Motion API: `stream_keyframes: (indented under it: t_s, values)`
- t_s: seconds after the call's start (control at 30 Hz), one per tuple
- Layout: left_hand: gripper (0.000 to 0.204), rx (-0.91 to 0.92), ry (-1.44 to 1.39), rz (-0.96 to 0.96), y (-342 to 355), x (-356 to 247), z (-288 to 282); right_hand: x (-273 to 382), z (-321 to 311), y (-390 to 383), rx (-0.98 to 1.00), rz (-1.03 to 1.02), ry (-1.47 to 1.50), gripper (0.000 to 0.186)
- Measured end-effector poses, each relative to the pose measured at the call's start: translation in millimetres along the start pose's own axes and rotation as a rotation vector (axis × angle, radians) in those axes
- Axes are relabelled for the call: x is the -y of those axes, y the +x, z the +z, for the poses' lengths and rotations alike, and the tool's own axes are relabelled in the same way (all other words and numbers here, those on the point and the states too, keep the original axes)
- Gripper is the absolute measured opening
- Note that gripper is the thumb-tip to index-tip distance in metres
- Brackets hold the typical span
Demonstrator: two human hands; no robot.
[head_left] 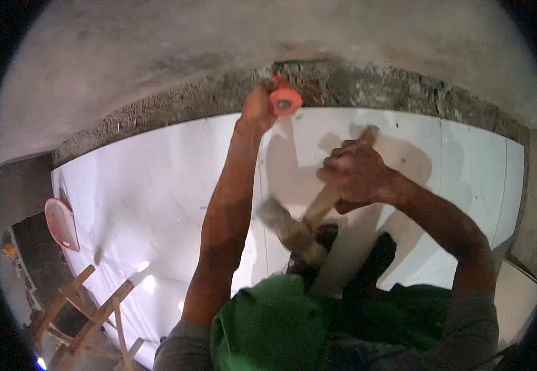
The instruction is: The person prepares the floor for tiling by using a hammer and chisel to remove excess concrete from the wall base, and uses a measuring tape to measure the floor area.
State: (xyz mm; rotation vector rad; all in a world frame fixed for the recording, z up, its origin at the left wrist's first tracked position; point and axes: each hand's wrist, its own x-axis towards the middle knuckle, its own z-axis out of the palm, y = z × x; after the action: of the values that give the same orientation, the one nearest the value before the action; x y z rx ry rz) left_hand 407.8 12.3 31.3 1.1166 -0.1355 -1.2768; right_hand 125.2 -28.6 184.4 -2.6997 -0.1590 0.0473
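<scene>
Left fingers: left hand (pixel 257 111) closed round an orange-red ring-guarded tool (pixel 285 102), upper middle of frame, against or just beside the rough wall strip (pixel 367 86). From my feed I can't tell if its tip touches.
Right fingers: right hand (pixel 358 173) clenched on the handle of a hammer (pixel 296 235), right of centre. Head sits lower, near frame centre, apart from the tool, blurred.
Knuckle risk: I'd flag an off-line blow landing on the left fist; likely cause, the small struck end, guard or not.
Slip risk: tool could skid, since the strip looks uneven.
Grit risk: crumbly material could break off and mark the white panels (pixel 169 167).
Footing risk: smooth panels under what look like dark shoes (pixel 381 255); loose grit could cost grip.
Guard: rounded ring, matte, probably plastic or rubber; greyish end in the middle.
Hammer build: pale, wood-looking handle, blocky head; head material I can't tell.
Strip: dark, pitted, ragged, under smoother grey wall (pixel 219 34).
Panels: glossy, thin straight seams, bent by my lens.
Lower left: bare wooden frame (pixel 98 315), square-cut bars; above it, pale basin (pixel 62 224), red rim.
Lower middle: green cloth (pixel 268 318), soft folds.
</scene>
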Motion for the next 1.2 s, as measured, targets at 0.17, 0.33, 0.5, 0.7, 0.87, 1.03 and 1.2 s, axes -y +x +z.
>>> stream_keyframes:
  t_s: [0.17, 0.33, 0.5, 0.7, 0.87, 1.03, 1.2]
  values:
    - [0.045, 0.033, -0.040, -0.030, 0, 0, 34, -95, 33, 7, 0.420, 0.493, -0.114, 0.027]
    - [0.035, 0.093, 0.039, -0.049, -12, -12, 14, -28, 21, 10, 0.287, 0.410, -0.068, 0.030]
    - [0.032, 0.063, -0.066, -0.080, 0, -1, 26, -76, 21, 13, 0.096, 0.280, 0.150, 0.031]
    - [0.035, 0.021, 0.073, -0.076, -6, -3, 12, -24, 19, 4, 0.093, 0.463, 0.032, 0.041]
    - [0.037, 0.051, -0.074, -0.026, 18, -6, 24, -105, 42, 16, 0.015, 0.755, 0.141, 0.022]
    - [0.030, -0.044, -0.275, 0.018, -13, 14, 48, -43, 58, -10, 0.049, 0.762, 0.195, 0.029]
    - [0.032, -0.065, -0.612, -0.082, 6, 5, 72, 8, 44, -30, -0.152, 0.724, 0.293, 0.021]
